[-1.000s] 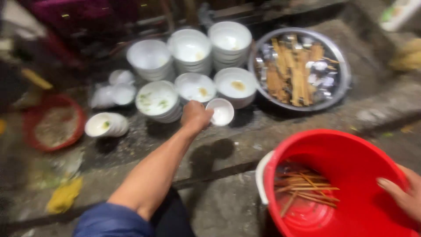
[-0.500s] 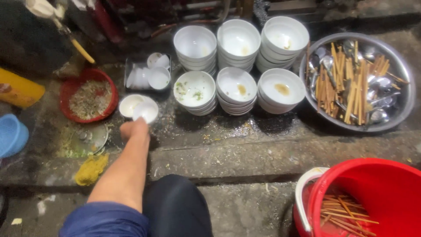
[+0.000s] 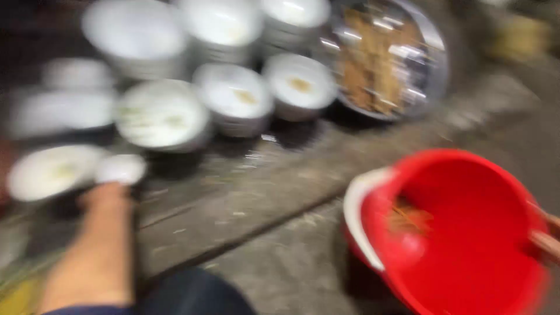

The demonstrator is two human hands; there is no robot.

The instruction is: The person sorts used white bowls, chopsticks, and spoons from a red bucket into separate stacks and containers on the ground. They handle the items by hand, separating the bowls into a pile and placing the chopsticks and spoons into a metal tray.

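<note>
Since half a second ago, left hand (image 3: 108, 195) now meets a small white ceramic dish (image 3: 121, 169); grip unclear through blur. Right hand (image 3: 547, 239) grasps the red plastic bucket (image 3: 466, 233) rim beside stacked white bowls (image 3: 233, 99).

your left hand (image 3: 108, 195) reaches out at about 9 o'clock, touching a small white dish (image 3: 121, 168) beside a flat white plate (image 3: 51, 171); the blur hides the grip. stacks of white bowls (image 3: 233, 96) crowd from 10 to 12 o'clock. a metal basin (image 3: 402, 58) with chopsticks (image 3: 367, 76) sits at 1 o'clock. your right hand (image 3: 545, 239) grips the rim of a red bucket (image 3: 461, 233) at 4 o'clock, on the concrete floor (image 3: 280, 233).
</note>
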